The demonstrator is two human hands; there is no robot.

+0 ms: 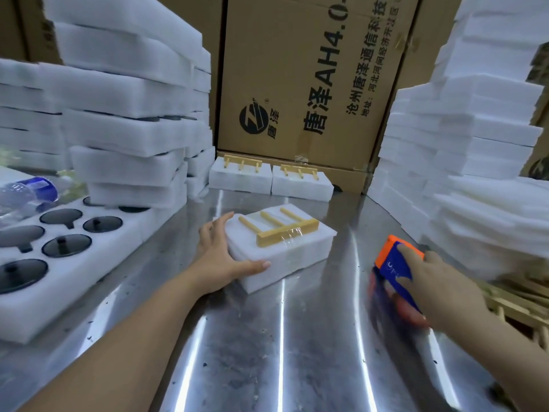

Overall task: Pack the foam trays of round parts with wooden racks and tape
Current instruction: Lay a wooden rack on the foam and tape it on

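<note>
White foam, stacked in two layers, makes up the pack point(285, 263) in the middle of the steel table point(267, 352) in front of you. A pale wooden rack point(285, 230) lies flat on its top, three pegs pointing away from you, and a strip of clear tape point(292, 234) crosses the rack's bar and runs down the pack's near side.

Your left hand point(221, 257) is spread against the pack's left corner: the fingers lie straight along the far-left side and the thumb is stretched along the near side, both touching foam.

Your right hand point(439, 286) grips an orange-and-blue tape dispenser point(396, 260) just above the table, well apart from the pack on its right. That hand is blurred, so you cannot make out exactly how the thumb sits.

At the back, two more foam packs point(240, 179) point(301, 185), each topped with a rack, stand side by side against a printed cardboard box point(312, 69).

Tall piles of foam point(124, 99) point(463, 144) flank the table on both sides.

On your left, a long foam tray point(89, 278) holds dark round parts point(66, 245) in its pockets, with a plastic bottle point(26, 194) lying at its far end. Loose wooden racks point(517, 304) sit at your right edge.
</note>
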